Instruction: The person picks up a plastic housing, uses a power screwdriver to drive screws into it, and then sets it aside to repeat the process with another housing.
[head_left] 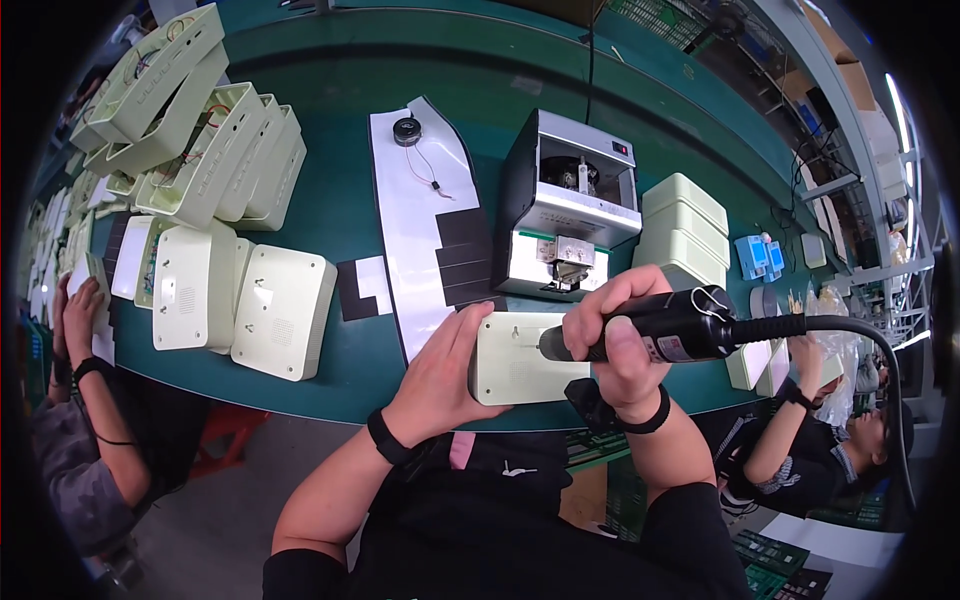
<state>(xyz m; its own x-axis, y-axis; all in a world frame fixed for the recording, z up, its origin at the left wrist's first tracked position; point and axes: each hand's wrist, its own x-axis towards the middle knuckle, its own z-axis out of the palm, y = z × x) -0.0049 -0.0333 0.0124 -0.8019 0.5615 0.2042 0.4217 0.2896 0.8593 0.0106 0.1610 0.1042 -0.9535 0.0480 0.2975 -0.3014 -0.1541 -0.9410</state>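
Observation:
A pale green plastic casing (515, 372) lies flat at the near edge of the table, with screw holes at its corners and a keyhole slot. My left hand (440, 368) grips its left side, thumb at the near edge and fingers along the far edge. My right hand (628, 345) is wrapped round a black corded electric screwdriver (692, 326). The tool lies nearly level over the casing, its tip pointing left near the slot. The tool and hand hide the casing's right part. Under my right wrist is a black object (588, 400) I cannot make out.
A grey screw feeder (570, 210) stands beyond the casing. Stacked open casings (215, 160) and closed ones (285, 310) are at left, more casings (685, 230) at right. A small speaker (407, 131) with wires rests on a white sheet (400, 200). Co-workers sit on both sides.

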